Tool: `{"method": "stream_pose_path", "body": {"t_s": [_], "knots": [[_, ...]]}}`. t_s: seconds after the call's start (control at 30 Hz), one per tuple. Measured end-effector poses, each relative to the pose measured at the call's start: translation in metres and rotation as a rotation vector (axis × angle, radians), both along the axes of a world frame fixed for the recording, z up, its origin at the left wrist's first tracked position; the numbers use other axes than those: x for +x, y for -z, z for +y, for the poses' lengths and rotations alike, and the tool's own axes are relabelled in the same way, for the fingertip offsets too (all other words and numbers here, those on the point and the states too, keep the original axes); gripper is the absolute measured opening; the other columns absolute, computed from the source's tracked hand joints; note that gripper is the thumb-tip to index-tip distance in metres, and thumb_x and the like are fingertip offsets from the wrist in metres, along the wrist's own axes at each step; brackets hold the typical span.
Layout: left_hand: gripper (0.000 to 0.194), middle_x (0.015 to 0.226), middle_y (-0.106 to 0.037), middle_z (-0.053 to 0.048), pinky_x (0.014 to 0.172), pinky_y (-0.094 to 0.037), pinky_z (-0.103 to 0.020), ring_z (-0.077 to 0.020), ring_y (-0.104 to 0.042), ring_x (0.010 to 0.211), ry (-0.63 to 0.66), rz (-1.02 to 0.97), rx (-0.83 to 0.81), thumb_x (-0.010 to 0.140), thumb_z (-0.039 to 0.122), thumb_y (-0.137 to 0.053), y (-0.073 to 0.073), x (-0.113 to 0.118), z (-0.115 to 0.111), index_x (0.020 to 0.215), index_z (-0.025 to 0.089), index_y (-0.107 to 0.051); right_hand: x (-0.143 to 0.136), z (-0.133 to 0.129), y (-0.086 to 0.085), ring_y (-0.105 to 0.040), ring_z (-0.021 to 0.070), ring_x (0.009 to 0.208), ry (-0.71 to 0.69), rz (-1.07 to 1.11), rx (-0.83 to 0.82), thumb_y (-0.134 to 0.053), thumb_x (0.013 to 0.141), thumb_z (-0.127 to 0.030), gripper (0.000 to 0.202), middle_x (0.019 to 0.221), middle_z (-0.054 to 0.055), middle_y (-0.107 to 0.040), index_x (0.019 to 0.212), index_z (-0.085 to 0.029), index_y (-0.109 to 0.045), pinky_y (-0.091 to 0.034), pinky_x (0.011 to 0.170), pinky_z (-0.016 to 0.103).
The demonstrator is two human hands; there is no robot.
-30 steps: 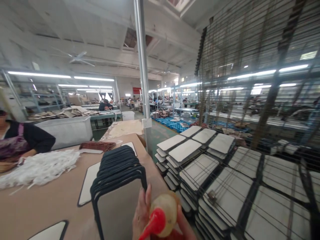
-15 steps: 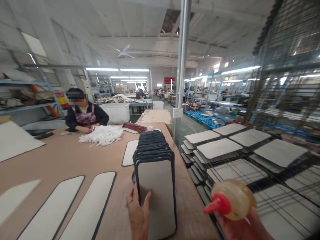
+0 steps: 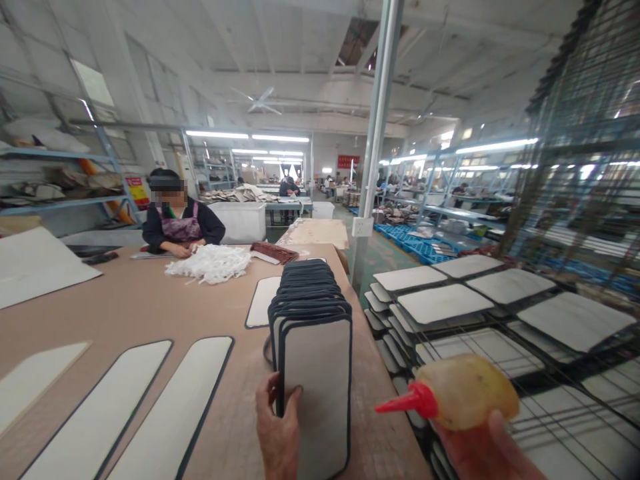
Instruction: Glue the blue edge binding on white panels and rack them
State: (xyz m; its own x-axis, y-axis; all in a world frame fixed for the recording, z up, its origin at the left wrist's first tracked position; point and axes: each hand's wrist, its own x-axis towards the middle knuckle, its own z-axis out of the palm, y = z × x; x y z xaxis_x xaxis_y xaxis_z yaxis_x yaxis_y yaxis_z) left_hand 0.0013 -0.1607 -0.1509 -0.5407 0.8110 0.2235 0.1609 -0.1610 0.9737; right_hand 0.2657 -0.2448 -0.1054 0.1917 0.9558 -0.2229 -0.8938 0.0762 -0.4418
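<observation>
A long row of pale rectangular panels with dark edging leans back in overlapping layers on the table. At the left edge of the front panel, my left hand is closed, thumb on the pale face and fingers behind the edge. My right hand is wrapped from below around a squeeze bottle with yellowish contents and a red pointed nozzle. The bottle lies nearly level, its nozzle pointing left toward the panels without touching them.
Separate dark-edged panels lie on the brown table to the left. Opposite sits a person behind a heap of white strips. A wire rack stacked with panels stands close on the right, beside a metal post.
The bottle has turned so its nozzle points more to the left and sits closer to the panels. My left hand has closed on the front panel's edge. The view has shifted slightly.
</observation>
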Motion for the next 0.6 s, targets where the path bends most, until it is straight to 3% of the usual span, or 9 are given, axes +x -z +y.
{"method": "stream_pose_path", "body": {"t_s": [0.1, 0.2, 0.33, 0.5, 0.6], "knots": [[0.054, 0.112, -0.054, -0.012, 0.096, -0.042, -0.046, -0.0292, -0.055, 0.109, 0.055, -0.127, -0.003, 0.075, 0.040, -0.062, -0.004, 0.001, -0.005, 0.119, 0.019, -0.040, -0.008, 0.002, -0.013, -0.068, 0.0226, 0.093, 0.076, -0.093, 0.031, -0.075, 0.069, -0.045, 0.030, 0.099, 0.005, -0.073, 0.093, -0.028, -0.072, -0.054, 0.084, 0.034], [0.061, 0.129, -0.048, -0.014, 0.104, -0.034, -0.046, -0.0290, -0.046, 0.123, 0.125, -0.117, 0.048, 0.079, 0.038, -0.058, -0.005, -0.001, -0.001, 0.132, 0.020, -0.033, -0.020, 0.007, -0.029, -0.066, 0.0273, 0.097, 0.144, -0.200, 0.076, -0.075, 0.066, -0.050, 0.037, 0.095, 0.009, -0.074, 0.093, -0.025, -0.073, -0.035, 0.103, 0.047], [0.048, 0.142, -0.040, -0.014, 0.112, -0.021, -0.041, -0.0259, -0.031, 0.135, 0.175, -0.122, 0.075, 0.085, 0.039, -0.047, -0.008, -0.006, 0.008, 0.127, 0.016, -0.044, -0.027, 0.016, -0.041, -0.065, 0.0279, 0.096, 0.157, -0.239, 0.113, -0.078, 0.062, -0.048, 0.036, 0.092, 0.008, -0.074, 0.089, -0.024, -0.074, -0.017, 0.110, 0.049], [0.049, 0.114, -0.065, -0.012, 0.103, -0.036, -0.043, -0.0314, -0.050, 0.119, 0.170, -0.055, -0.041, 0.073, 0.051, -0.058, -0.030, -0.023, 0.002, 0.105, 0.014, -0.062, -0.021, 0.018, -0.045, -0.063, 0.0268, 0.101, 0.225, -0.195, 0.083, -0.081, 0.059, -0.047, 0.046, 0.096, 0.006, -0.074, 0.099, -0.027, -0.071, -0.013, 0.112, 0.048], [0.047, 0.097, -0.071, -0.008, 0.092, -0.043, -0.041, -0.0322, -0.058, 0.103, 0.303, 0.029, -0.184, 0.062, 0.053, -0.067, -0.055, -0.044, -0.011, 0.091, 0.017, -0.070, -0.018, 0.014, -0.052, -0.059, 0.0250, 0.108, 0.178, -0.231, 0.158, -0.078, 0.063, -0.048, 0.057, 0.110, 0.005, -0.070, 0.115, -0.031, -0.062, -0.015, 0.111, 0.048]]}}
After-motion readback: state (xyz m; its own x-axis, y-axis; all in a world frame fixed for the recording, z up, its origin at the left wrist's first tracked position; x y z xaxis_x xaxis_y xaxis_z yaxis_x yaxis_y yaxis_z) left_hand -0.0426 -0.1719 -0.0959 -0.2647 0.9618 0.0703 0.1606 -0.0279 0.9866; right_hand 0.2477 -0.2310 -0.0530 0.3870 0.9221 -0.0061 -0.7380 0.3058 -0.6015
